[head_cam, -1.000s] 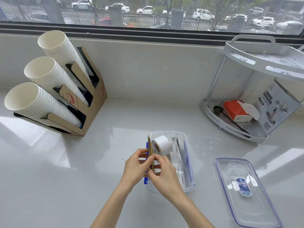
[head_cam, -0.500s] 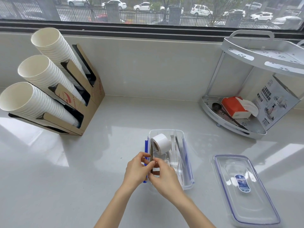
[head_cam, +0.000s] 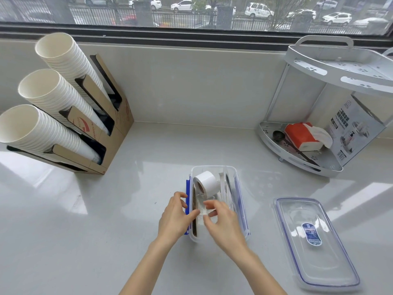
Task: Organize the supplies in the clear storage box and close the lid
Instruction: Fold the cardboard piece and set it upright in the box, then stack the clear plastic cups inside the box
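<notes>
Your clear storage box [head_cam: 239, 177] sits at lower centre of the frame, its lid [head_cam: 314, 243] lying apart to the right. Your left hand [head_cam: 174, 218] and right hand [head_cam: 223, 220] hover over its near half with fingers loosely spread, gripping nothing I can make out. The white tape roll [head_cam: 207, 183] just beyond your fingertips looks light and stiff; pinch its rim. The lid is probably slick, so take it by its edges.

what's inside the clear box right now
Inside the clear box: a white label roll at the far end, flat brown cards standing along the left wall, and thin sticks on the right. Both hands cover the near part, so anything beneath them is hidden.
</notes>
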A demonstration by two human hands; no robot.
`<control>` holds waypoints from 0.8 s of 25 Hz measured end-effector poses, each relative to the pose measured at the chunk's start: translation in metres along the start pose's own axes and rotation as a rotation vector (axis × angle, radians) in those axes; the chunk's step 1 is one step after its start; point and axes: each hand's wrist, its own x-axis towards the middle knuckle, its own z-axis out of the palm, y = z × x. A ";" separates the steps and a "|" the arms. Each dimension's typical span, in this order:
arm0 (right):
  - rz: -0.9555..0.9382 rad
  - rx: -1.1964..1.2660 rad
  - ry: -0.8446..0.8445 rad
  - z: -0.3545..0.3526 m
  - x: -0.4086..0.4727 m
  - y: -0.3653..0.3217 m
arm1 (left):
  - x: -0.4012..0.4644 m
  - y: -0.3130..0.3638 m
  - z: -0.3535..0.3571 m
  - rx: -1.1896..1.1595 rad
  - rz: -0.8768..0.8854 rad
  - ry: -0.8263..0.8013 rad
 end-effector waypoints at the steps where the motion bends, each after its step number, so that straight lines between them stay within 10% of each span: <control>1: -0.011 -0.020 0.033 -0.007 0.001 0.004 | 0.000 0.001 -0.001 0.010 0.045 0.046; 7: 0.072 -0.255 0.113 -0.042 0.010 0.025 | 0.010 0.013 0.001 0.341 0.387 0.151; 20: 0.114 -0.298 0.132 -0.037 0.010 0.020 | 0.017 0.011 0.021 0.461 0.365 0.027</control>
